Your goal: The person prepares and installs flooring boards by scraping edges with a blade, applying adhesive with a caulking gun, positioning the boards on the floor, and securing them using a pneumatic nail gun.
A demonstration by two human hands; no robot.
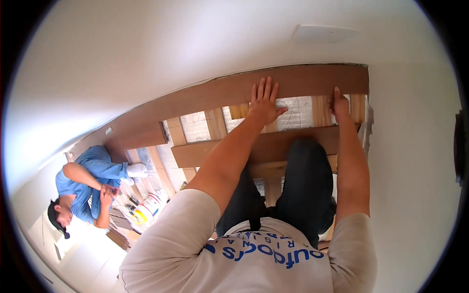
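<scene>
- In the head view, the brown plank lies along the far wall, its right end close to the corner with the right-hand wall.
- The left hand is spread, fingers flat on that plank's top, probably to keep it down and steady.
- The right hand is curled at the plank's near edge, one digit resting on top; whether the others pinch the edge from below I cannot tell. It seems placed to control the end by the corner.
- A second brown plank lies loose-looking across the wooden battens, which presumably carry the boards above the silvery sheet.
- Edges: a thin dark line runs between plank and far wall; the right end has little spare room.
- Open room: bare battens and sheeting lie between the two planks; a co-worker sits well apart at left.
</scene>
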